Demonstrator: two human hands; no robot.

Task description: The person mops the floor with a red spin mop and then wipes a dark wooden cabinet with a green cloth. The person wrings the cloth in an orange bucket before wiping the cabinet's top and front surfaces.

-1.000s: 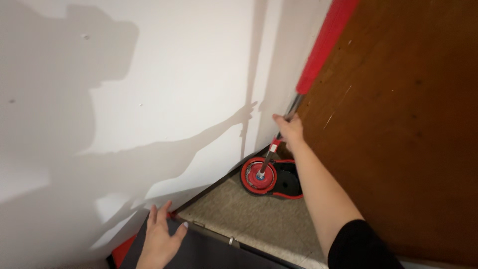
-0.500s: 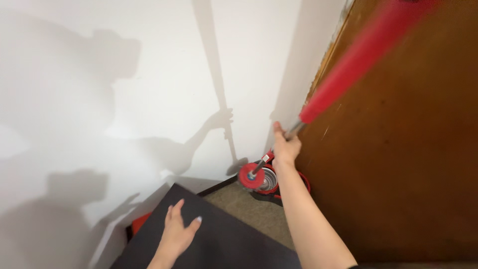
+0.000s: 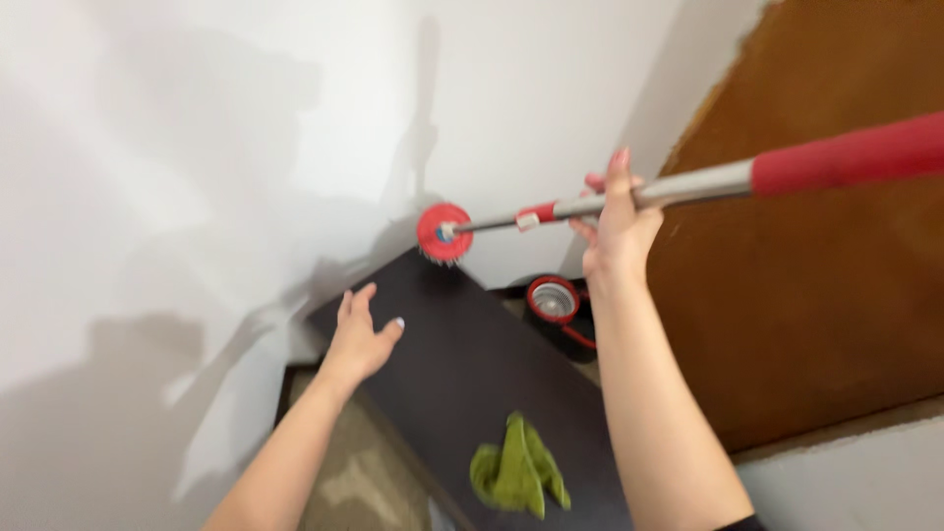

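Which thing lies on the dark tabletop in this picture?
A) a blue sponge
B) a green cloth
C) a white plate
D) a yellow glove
B: a crumpled green cloth lies on the dark tabletop, below the left hand, while the right hand grips the mop pole.

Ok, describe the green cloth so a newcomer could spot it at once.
Start at the big brown door on the right, then look left to the dark tabletop running from the white wall toward the camera. The green cloth lies crumpled on its near end, between the two forearms. It is the only green, soft thing here; the mop and bucket are red.
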